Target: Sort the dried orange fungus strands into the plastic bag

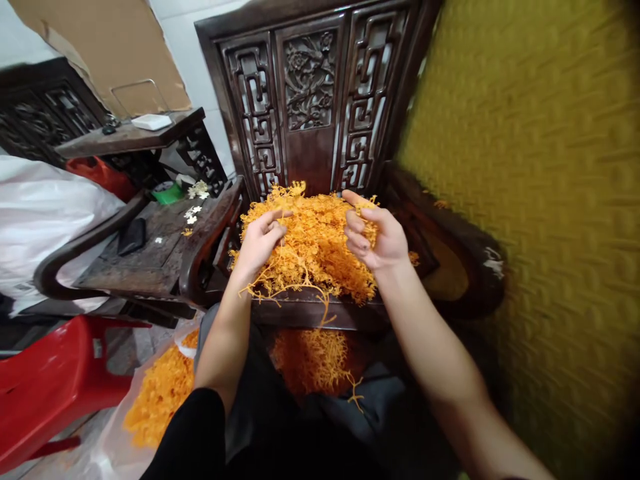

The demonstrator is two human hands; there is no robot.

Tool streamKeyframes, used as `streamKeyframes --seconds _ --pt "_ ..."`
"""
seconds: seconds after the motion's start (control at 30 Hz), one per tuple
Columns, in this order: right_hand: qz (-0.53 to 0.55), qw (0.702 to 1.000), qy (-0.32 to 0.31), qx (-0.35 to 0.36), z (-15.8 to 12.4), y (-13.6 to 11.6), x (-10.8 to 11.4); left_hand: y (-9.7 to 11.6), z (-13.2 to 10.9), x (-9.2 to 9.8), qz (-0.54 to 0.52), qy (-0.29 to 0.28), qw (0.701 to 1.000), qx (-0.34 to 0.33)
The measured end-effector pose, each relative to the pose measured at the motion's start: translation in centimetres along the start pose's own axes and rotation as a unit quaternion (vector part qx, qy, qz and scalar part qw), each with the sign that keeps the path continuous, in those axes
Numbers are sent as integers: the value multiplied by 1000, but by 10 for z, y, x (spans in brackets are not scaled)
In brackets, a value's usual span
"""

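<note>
A heap of orange branching pieces (320,233) lies on the dark carved wooden chair (310,157). Over its left side is my left hand (263,241), thumb and index finger pinched on a thin orange stem (295,257) that trails over the seat's front edge. My right hand (377,233) is at the heap's right side, its fingers curled and index finger pointing out, with a small orange piece (367,205) at the thumb and fingers. More orange pieces (315,360) are below the seat edge, between my legs.
A plastic bag of orange pieces (160,400) stands at lower left, beside a red plastic stool (55,387). On the left chair (145,263) lie a dark phone-like object (133,237), a green container (168,193) and white pieces. A yellow-green textured surface (540,167) rises at right.
</note>
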State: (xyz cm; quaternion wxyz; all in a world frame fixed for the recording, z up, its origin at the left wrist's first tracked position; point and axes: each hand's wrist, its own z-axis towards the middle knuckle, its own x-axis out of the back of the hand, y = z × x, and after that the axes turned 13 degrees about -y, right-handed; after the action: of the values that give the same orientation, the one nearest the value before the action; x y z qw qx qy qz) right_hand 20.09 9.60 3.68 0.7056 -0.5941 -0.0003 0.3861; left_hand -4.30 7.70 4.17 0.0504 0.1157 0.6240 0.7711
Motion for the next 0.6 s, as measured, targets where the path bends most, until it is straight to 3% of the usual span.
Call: streamKeyframes --seconds 0.17,0.37,0.6 --pt "32 996 53 -62 10 23 25 1 5 -9 5 -23 1000 -5" --pt "147 983 65 -91 12 39 34 -17 11 -15 -115 -56 991 32" --pt "19 998 45 -44 10 39 39 -22 16 -19 -137 -46 988 59"
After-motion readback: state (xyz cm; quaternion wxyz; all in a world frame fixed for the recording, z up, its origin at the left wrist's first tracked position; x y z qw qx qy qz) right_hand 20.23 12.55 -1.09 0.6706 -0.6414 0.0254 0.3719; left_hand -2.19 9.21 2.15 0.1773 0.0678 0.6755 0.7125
